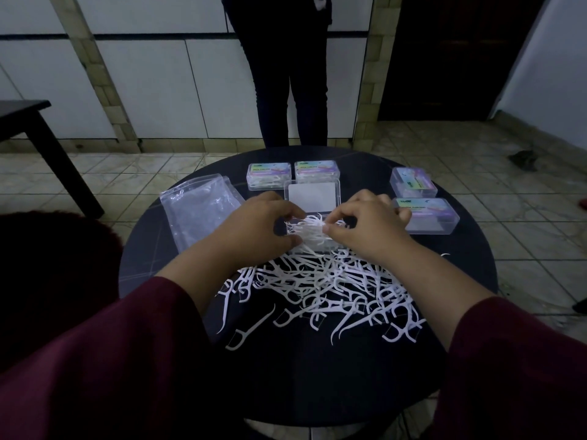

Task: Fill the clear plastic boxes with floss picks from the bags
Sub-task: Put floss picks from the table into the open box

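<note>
Round dark table (460, 281) w/ a big loose pile of white floss picks (320, 290) spread across its near half. Both hands over an open clear box (313, 198) at centre, lid up: left hand (257, 227) and right hand (365, 223) each pinch a bundle of picks (309, 231) sitting in the box base. Two closed labelled boxes (269, 175) (317, 171) just behind it, side by side; two more (413, 182) (427, 215) at right. Clear plastic bags (197, 211) lie flat at left. Dark red sleeves (127, 360) in foreground. Another person's legs (292, 100) stand beyond the table; tiled floor (444, 160), black table corner (28, 122) far left
</note>
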